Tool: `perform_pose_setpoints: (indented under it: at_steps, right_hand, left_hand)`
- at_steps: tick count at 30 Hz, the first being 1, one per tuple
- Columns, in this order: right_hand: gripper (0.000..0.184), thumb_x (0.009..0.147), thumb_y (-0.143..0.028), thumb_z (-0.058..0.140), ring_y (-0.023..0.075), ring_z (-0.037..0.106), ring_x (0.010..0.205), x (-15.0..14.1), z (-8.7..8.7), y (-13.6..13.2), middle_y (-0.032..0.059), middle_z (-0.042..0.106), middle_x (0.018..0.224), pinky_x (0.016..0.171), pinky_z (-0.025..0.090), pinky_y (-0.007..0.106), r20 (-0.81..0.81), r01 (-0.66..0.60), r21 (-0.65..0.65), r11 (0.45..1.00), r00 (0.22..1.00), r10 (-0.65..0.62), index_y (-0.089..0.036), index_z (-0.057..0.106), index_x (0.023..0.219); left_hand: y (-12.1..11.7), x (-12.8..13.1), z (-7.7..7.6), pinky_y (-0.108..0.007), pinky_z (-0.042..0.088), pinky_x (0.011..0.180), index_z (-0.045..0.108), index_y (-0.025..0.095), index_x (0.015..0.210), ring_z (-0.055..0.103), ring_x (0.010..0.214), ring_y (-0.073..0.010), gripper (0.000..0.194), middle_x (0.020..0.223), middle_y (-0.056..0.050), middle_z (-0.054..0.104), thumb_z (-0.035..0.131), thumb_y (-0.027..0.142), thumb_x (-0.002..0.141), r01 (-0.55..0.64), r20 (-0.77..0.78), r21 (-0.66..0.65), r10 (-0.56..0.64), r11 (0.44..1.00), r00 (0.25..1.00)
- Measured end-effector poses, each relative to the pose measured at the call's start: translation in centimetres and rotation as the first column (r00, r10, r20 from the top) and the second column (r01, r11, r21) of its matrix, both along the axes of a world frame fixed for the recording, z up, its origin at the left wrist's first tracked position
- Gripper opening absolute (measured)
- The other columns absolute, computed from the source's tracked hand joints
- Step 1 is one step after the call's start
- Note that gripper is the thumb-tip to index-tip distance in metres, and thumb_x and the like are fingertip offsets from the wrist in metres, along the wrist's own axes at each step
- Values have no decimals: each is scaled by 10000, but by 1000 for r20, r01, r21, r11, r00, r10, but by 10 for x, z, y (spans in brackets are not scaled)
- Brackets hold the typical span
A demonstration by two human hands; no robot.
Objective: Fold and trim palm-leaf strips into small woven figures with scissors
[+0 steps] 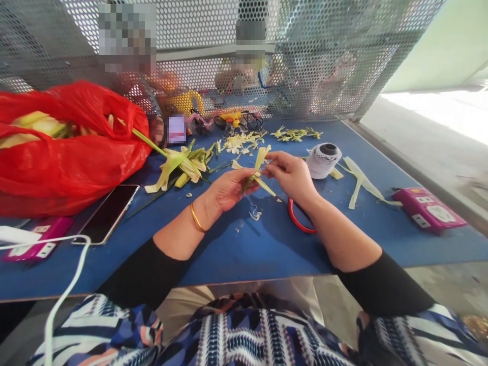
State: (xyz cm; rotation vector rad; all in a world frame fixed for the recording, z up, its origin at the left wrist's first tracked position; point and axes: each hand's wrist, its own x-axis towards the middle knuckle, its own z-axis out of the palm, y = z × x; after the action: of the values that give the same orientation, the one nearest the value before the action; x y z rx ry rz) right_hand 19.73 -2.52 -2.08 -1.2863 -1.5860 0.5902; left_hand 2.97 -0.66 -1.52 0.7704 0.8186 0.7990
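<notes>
My left hand [232,189] is closed around the base of a small bundle of pale yellow-green leaf strips [260,158], held above the middle of the table. My right hand [290,175] pinches at the right side of the same bundle, its fingertips close to the left thumb. What exactly lies between the right fingertips is too small to make out. Under my right wrist shows a red loop handle [299,219], partly hidden. Just beyond that hand stands a cone of white thread [323,160]. A finished-looking leaf flower [177,162] lies to the left.
On the blue table [244,254], a red plastic bag [76,168] of leaves and a dark phone [109,213] lie left. Cut leaf pieces [244,142] are scattered behind. A purple box [429,208] sits right. A perforated metal screen [312,76] borders the back; people show behind it.
</notes>
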Motion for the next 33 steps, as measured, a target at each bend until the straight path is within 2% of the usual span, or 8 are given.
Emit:
perform_pose_setpoints:
  at_steps: [3, 8, 13, 16, 21, 27, 30, 33]
  right_hand:
    - [160, 790, -203, 610, 134, 642, 613, 2, 0, 2, -15, 711, 690, 704, 510, 321, -93, 8, -1, 1000, 996, -8, -191, 697, 924]
    - [106, 757, -198, 637, 65, 499, 442, 6, 6, 5, -13, 693, 671, 493, 441, 239, -331, 44, -93, 995, 941, -72, -166, 676, 850]
    - [105, 744, -201, 689, 40, 452, 423, 11, 8, 7, 10, 718, 702, 424, 385, 202, -449, -24, -199, 980, 891, -69, -151, 689, 837]
    - [126, 709, -204, 735, 39, 438, 420, 16, 9, 7, 17, 724, 692, 403, 357, 200, -417, -92, -233, 968, 909, -14, -143, 717, 818]
    - [85, 657, -181, 782, 38, 390, 389, 23, 15, 4, -12, 655, 552, 373, 251, 207, -262, -173, -316, 933, 961, 89, -146, 722, 705]
    - [102, 715, -154, 681, 34, 285, 388, 16, 18, 5, -58, 507, 449, 399, 153, 233, -250, -33, -318, 947, 967, -51, -150, 661, 615]
    - [139, 726, -158, 660, 45, 258, 406, 12, 15, 7, -82, 395, 409, 424, 165, 237, -278, 62, -242, 968, 952, -130, -166, 637, 589]
    - [154, 732, -139, 648, 60, 296, 452, 12, 14, 7, -71, 402, 444, 466, 228, 240, -266, 116, -155, 981, 951, -155, -173, 623, 584]
  left_hand:
    - [2, -4, 2, -271, 556, 796, 717, 155, 694, 628, 606, -91, 108, 673, 0, 694, 690, 140, 798, 26, 12, -41, -25, 999, 1000]
    - [6, -10, 7, -268, 569, 779, 720, 139, 727, 663, 633, -104, 164, 701, -26, 719, 617, 132, 855, 77, 24, -99, -75, 992, 997]
    - [9, -12, 7, -251, 571, 723, 715, 137, 729, 662, 606, -105, 180, 681, -24, 715, 596, 125, 863, 63, 2, -123, -64, 990, 998]
    - [13, -15, 5, -264, 576, 745, 714, 134, 723, 669, 621, -110, 139, 703, -26, 722, 630, 112, 832, 18, -15, -120, -20, 993, 1000]
    - [19, -18, 4, -256, 580, 747, 718, 128, 733, 659, 615, -99, 135, 707, -28, 722, 627, 108, 830, -41, -24, -123, 38, 992, 999]
    - [17, -14, 4, -245, 583, 712, 708, 125, 697, 639, 595, -91, 153, 674, -24, 707, 629, 95, 824, -69, -96, -123, 58, 990, 994]
    - [17, -14, 3, -246, 589, 719, 710, 123, 702, 630, 578, -85, 143, 659, -19, 700, 638, 102, 823, -67, -85, -136, 56, 988, 995]
    - [19, -15, 2, -265, 595, 752, 716, 132, 728, 641, 582, -93, 111, 666, -17, 705, 651, 102, 812, -47, -56, -156, 39, 987, 998]
